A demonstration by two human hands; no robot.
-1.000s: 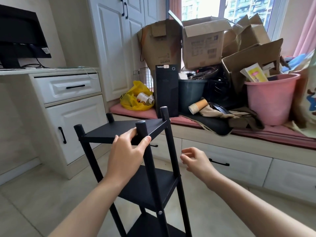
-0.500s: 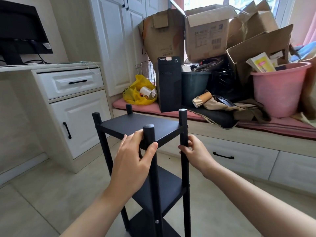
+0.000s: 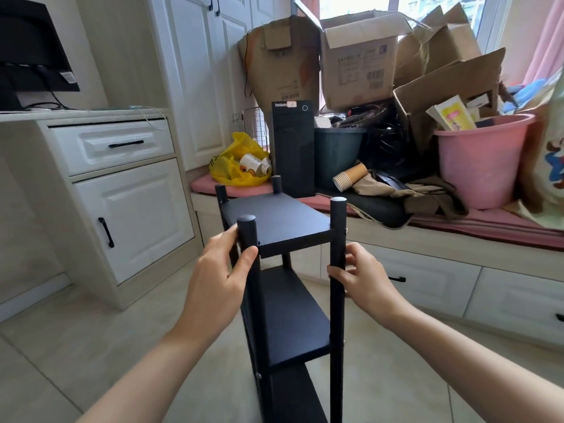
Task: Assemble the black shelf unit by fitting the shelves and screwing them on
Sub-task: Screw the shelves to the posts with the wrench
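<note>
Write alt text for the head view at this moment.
A person's left hand and right hand each grip a near post of the upright black shelf unit, three shelves fitted. Behind it, a window seat holds cardboard boxes and a pink bucket.

Single head-worn wide-angle view, looking forward and down, close above the shelf unit (image 3: pixel 276 222), cluttered window bench (image 3: pixel 457 227) beyond

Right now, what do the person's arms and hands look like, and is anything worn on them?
The left hand and the right hand are bare: no gloves, no visible rings. The left forearm and the right forearm are bare too: no sleeve, watch or bracelet in view.
</note>
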